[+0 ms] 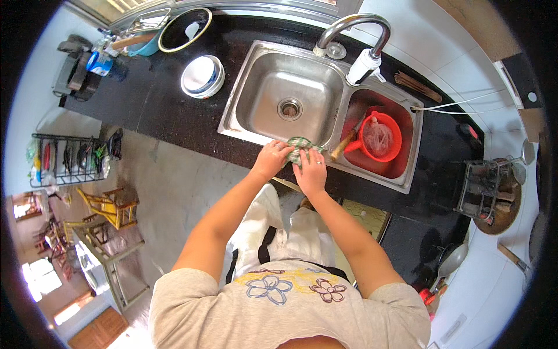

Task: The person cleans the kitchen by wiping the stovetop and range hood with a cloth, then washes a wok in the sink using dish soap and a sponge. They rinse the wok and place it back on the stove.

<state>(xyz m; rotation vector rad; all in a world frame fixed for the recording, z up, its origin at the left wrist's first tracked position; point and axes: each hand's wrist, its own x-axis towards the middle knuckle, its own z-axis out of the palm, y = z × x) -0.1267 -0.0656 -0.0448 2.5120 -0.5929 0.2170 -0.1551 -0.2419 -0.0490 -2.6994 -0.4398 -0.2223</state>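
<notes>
A crumpled green-and-white checked cloth (300,145) is bunched at the front rim of the steel sink (251,132). From its left side my left hand (273,159) grips the cloth, fingers closed over its edge. My right hand (311,173), with a ring on one finger, holds the cloth from the near right side. Under the fingers, part of the cloth is hidden. Just right of the cloth, a wooden-handled brush or tool (346,143) leans into the right basin, its far end partly covered by a red ladle-like colander (381,137) holding a pale, thin plastic-looking bundle.
A chrome faucet (354,21) with a white fitting arches behind the sink. Left of the sink, stacked white bowls (202,77) sit on the black countertop (157,104); a dark round tray (185,30) lies behind them. A wire utensil rack (479,189) stands far right.
</notes>
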